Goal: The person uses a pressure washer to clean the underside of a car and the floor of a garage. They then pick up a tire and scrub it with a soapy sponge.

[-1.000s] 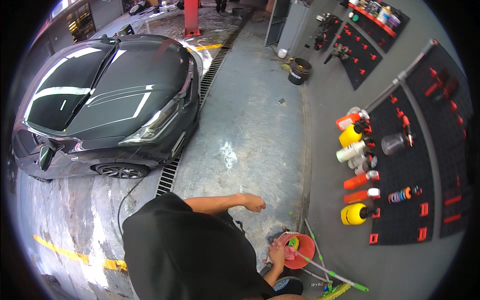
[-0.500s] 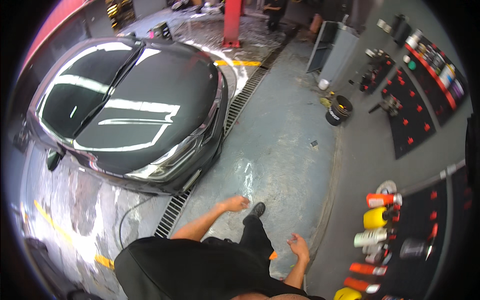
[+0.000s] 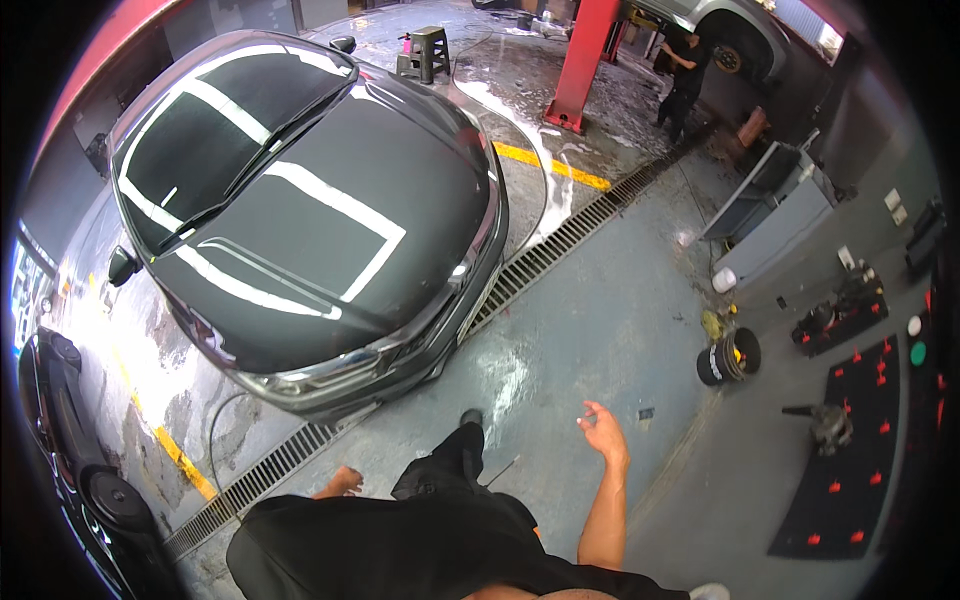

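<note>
My left hand hangs low beside my black shirt, its fingers loosely bent and a little apart, nothing seen in it. Out ahead of my body on the other side is my right hand, empty, with thumb and fingers apart above the grey floor. Neither hand touches anything. A dark grey car with glossy paint stands ahead to the left, its front toward me; the left hand is the nearer one to it. One dark shoe shows below my trouser leg.
A metal drain grate runs diagonally past the car's front. On the right stand a black bucket, a grey cabinet and a wall tool panel. Further off are a stool, a red post and a person.
My left hand has swung back toward my body and my right hand forward. The view has turned left; the bottles and tools along the right wall are mostly out of sight.
</note>
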Demonstrator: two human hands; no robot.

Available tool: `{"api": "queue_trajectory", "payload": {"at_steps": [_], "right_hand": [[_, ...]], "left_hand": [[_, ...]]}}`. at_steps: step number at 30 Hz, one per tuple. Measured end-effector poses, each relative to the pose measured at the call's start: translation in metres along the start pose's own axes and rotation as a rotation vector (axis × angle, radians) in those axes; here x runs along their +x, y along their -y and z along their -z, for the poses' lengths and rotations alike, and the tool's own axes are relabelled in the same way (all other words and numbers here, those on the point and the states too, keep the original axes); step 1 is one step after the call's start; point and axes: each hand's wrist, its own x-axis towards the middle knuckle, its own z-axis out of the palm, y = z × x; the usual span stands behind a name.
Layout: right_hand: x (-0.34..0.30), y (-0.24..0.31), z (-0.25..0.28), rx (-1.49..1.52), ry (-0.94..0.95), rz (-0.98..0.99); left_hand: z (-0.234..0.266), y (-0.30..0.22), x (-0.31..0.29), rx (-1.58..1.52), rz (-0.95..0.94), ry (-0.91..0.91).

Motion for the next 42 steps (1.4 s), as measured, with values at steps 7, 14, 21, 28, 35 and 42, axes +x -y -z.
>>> {"api": "queue_trajectory", "payload": {"at_steps": [7,14,21,28,35,42], "right_hand": [[0.246,-0.074,-0.027,0.063,0.079,-0.093],[0.287,-0.261,-0.043,-0.008,0.521,-0.795],[0.478,-0.218,0.023,-0.151,0.592,-0.611],[0.874,-0.142,0.119,-0.443,0.607,-0.48],[1.328,0.122,0.211,0.092,0.132,0.075],[1.517,0.243,0.194,-0.258,0.462,0.016]], "left_hand": [[0.075,-0.236,0.138,-0.406,-0.138,-0.4],[0.293,-0.627,0.259,-0.005,-0.807,-0.486],[0.439,-0.873,0.326,-0.131,-0.841,-0.525],[0.535,-0.967,0.341,-0.366,-0.726,-0.589],[0.67,-1.064,0.409,-0.627,-0.724,-0.661],[0.914,-1.153,0.478,-0.655,-0.719,-0.784]]}}
